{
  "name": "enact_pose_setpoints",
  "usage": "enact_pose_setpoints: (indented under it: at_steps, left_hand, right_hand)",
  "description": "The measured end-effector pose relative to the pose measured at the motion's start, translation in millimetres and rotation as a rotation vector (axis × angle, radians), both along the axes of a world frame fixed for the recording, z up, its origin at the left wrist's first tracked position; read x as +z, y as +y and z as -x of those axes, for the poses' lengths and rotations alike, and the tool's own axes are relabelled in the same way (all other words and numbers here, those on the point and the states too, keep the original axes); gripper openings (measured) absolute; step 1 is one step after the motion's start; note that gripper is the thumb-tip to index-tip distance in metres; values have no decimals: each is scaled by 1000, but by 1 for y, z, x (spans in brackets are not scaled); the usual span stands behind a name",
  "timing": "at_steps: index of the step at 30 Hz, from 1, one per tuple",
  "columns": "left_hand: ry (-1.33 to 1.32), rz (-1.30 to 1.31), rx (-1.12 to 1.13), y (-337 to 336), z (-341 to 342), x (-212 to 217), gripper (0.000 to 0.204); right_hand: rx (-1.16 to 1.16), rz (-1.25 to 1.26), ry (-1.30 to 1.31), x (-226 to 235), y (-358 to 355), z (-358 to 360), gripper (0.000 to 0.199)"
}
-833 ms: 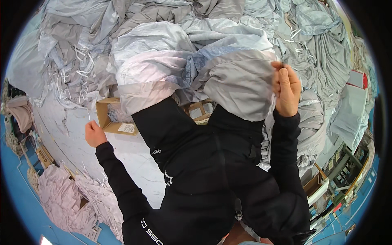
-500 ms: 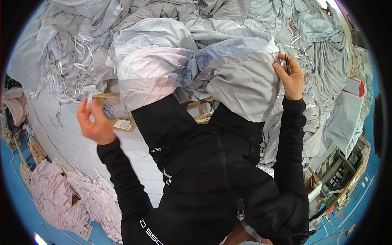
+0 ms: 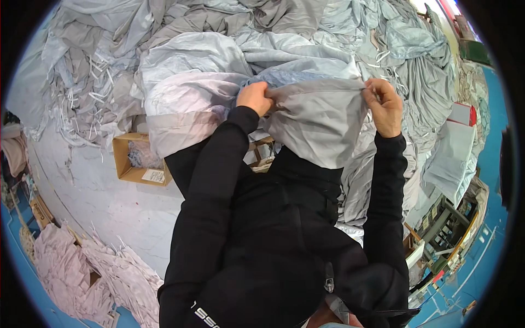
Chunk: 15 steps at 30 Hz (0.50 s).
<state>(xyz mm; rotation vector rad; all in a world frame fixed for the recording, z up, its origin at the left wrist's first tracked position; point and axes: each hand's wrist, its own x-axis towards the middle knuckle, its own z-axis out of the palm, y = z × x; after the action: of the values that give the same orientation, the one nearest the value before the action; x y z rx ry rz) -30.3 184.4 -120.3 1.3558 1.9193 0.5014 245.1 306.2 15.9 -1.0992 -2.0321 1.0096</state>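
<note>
Grey fabric (image 3: 317, 120) with a stitched hem along its upper edge lies across my lap. My left hand (image 3: 255, 98) is closed on the left part of this hem, its fingertips partly hidden by the cloth. At the hem's right corner, my right hand (image 3: 387, 109) pinches the fabric between thumb and fingers. The edge is drawn out between both hands. Pale pink and white fabric (image 3: 186, 87) with a grey-beige band drapes over my left thigh, and a bluish fold shows behind the grey piece. The dark slim tool seen earlier in my right hand cannot be made out now.
Heaps of grey and pale blue fabric (image 3: 421, 76) with white ties surround me ahead and to the right. An open cardboard box (image 3: 126, 172) holding scraps stands left of my leg. Pink fabric (image 3: 63, 268) lies lower left. A folded pale piece (image 3: 451, 158) hangs at the right.
My left hand has come from the open space at left to the grey hem and closed on it. My right hand stays at the corner. The fabric has shifted slightly left.
</note>
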Motion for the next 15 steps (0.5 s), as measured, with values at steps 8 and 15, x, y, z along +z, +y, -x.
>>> enact_pose_setpoints:
  at_steps: [8,15]
  left_hand:
    - [400,-1005,162,-54,-9,74,22]
    - [388,-1053,55,-72,-21,71,24]
  right_hand:
    - [-21,-81,151,-4,-22,-73,11]
    - [-285,-111,-95,-51,-54,-79,41]
